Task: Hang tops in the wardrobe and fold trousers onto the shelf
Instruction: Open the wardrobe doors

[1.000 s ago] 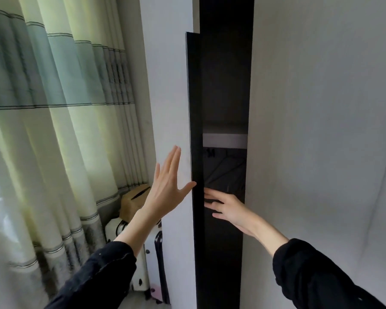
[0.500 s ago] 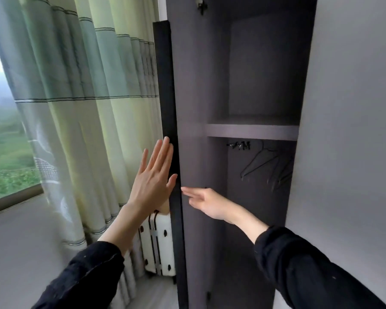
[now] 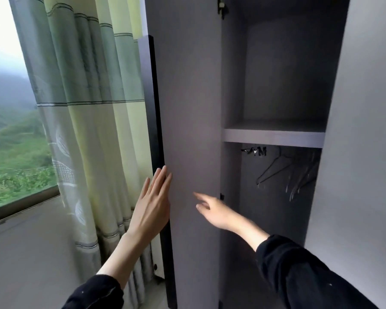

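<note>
- Your black sleeves come in at the bottom edge, L & R, both forearms bare past the cuffs.
- Your left hand is flat w/ straight fingers, laid against the outer edge of the open wardrobe door; fingertips reach up along the door's dark edge strip. Released, grasping nothing.
- Your right hand reaches across in front of the door's grey inner face, fingers straight & relaxed, index pointing left. Also released, nothing in it. Can't tell if the fingertips touch the panel or sit just off it.
- Door stands swung open to the left, inner face toward you, hinge visible at top right of the panel.
- Wardrobe interior is open to the right of the door: grey shelf across the middle, bare compartment above it.
- Under the shelf: wire hangers hang in a bunch toward the right side, nothing on them; a small dark rail bracket sits just under the shelf's left end.
- No tops or trousers in view.
- Left of the door: green & cream striped curtain, hanging close beside the door edge.
- Farthest left: window w/ misty green hillside outside; dark sill runs below it.
</note>
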